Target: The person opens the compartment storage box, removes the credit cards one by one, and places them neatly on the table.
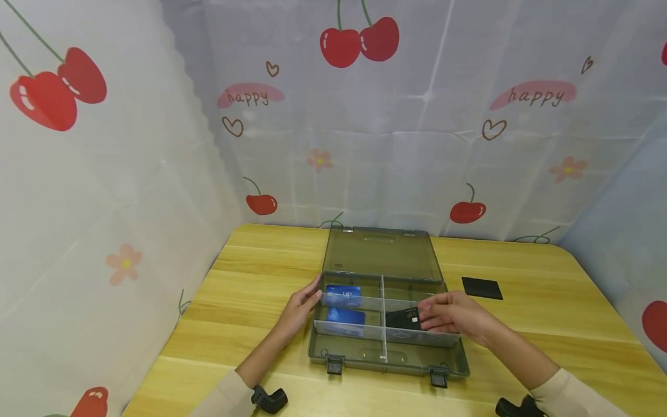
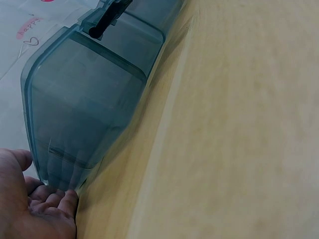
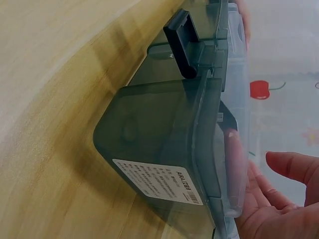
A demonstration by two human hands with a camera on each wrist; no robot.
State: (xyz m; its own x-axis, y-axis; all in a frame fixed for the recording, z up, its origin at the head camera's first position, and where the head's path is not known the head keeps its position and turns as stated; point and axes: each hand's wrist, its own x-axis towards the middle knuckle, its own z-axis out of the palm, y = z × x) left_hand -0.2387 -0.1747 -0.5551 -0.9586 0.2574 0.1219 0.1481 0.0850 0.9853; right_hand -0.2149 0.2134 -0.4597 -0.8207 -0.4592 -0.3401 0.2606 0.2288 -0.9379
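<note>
1. I read the step in hand as settling the black VIP card [image 1: 402, 318] into the right middle compartment of the box [image 1: 385, 367], which stands on the worktop [image 1: 260, 289], its lid [image 1: 383, 252] toward the far edge.
2. The right hand [image 1: 458, 315] has its fingers loosely extended, touching the card's right end. I'd lower that end gently, clear of the front divider [image 1: 424, 336], then lift straight up.
3. The left hand [image 1: 301, 305] rests relaxed fingers on the box's left side; light pressure should suffice.
4. Only my head view shows the loose black card [image 1: 482, 288] toward the worktop's far right corner.
5. Only the right wrist view shows the white label [image 3: 158, 180] and that thumb standing apart.
</note>
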